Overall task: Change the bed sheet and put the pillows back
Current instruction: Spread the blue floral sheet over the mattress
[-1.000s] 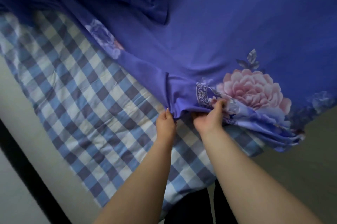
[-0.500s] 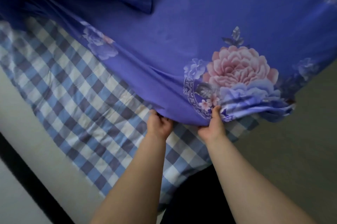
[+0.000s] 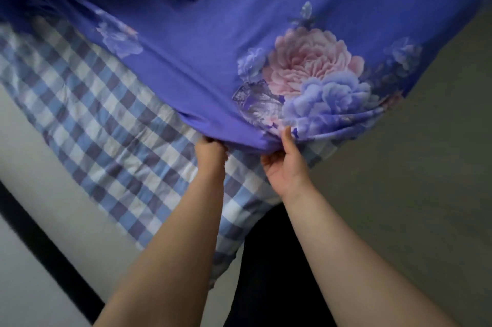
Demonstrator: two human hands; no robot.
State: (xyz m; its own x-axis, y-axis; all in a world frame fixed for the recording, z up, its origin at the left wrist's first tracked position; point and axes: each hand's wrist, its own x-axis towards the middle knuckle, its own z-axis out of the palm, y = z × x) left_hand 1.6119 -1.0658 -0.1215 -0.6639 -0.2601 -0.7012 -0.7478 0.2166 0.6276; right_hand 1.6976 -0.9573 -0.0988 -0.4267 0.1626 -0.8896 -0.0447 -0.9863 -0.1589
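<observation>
Both hands, left hand (image 3: 210,152) and right hand (image 3: 286,164), grip the floral sheet (image 3: 213,54) hem. Soft, light, drapes; hold the edge between them.

Both hands (image 3: 210,152) (image 3: 286,166) grip floral sheet (image 3: 213,41) over checked mattress (image 3: 106,124).

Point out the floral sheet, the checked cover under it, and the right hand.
floral sheet (image 3: 202,41): head view, plain purple middle.
checked cover (image 3: 106,124): head view, bare part left of the hands.
right hand (image 3: 286,166): head view, palm.
</observation>
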